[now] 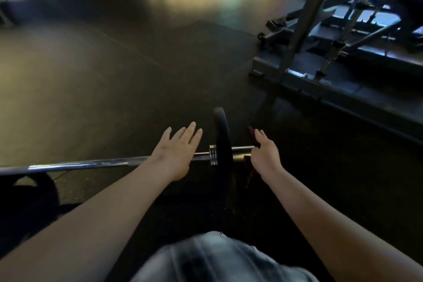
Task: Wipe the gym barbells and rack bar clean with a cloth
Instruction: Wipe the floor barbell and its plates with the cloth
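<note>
At 9 o'clock edge: chrome barbell shaft, running L to R across lower frame, rising a little toward 3 o'clock. Below it, approx. 8 o'clock: dark rounded shape, too dim to identify. Under everything: dark rubber floor, faint seam lines toward 11 o'clock.

Next R, just below centre: left hand, palm down on shaft, fingers straight & spread, pointing to 1 o'clock. Nothing held, no curl round the bar.

At 3 o'clock of that hand: ribbed steel collar, tight vs. inner face of black weight plate. Plate upright, seen edge-on, bottom edge lost in shadow.

At 3 o'clock of plate: barbell sleeve, short bare stretch only. Then dark red cloth, wrapped over sleeve end, one corner up toward 12, more hanging at 6. Right hand on top of cloth, fingers curled down over it, gripping cloth vs. the metal; one fingertip raised toward 12.

Upper R, 1 to 3 o'clock: grey gym machine w/ slanted steel upright, low base platform, thin guide rods, small wheels. All blurred, well apart from barbell.

At 6 o'clock, bottom edge: grey clothing, blurred, between the two forearms.
</note>
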